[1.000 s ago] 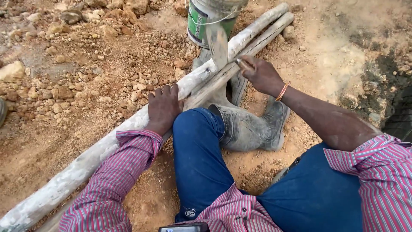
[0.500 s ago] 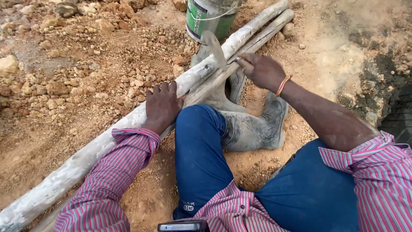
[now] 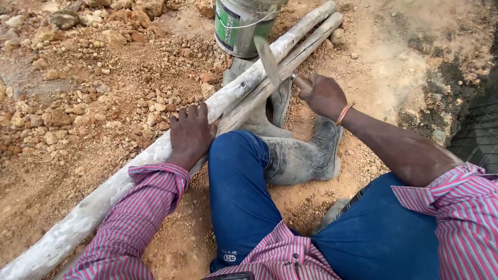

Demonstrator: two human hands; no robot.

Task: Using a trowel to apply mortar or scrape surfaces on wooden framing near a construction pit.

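Note:
Two long pale wooden poles (image 3: 129, 173) lie side by side on the dirt, running from lower left to upper right. My left hand (image 3: 190, 134) presses flat on the nearer part of the poles. Gripped in my right hand (image 3: 322, 93) is the handle of a broad-bladed cutting tool (image 3: 267, 58), whose blade is raised and blurred above the poles. My left leg in blue trousers and a grey rubber boot (image 3: 295, 158) rests beside the poles.
A green and grey bucket (image 3: 239, 28) stands at the top, touching the poles. Loose stones and rubble (image 3: 78, 83) cover the ground on the left. Dark wet soil and wire mesh (image 3: 480, 129) lie at the right edge.
My right hand has swung the blade up and to the right of where it was. The view has shifted a little; my left hand stays pressed on the poles.

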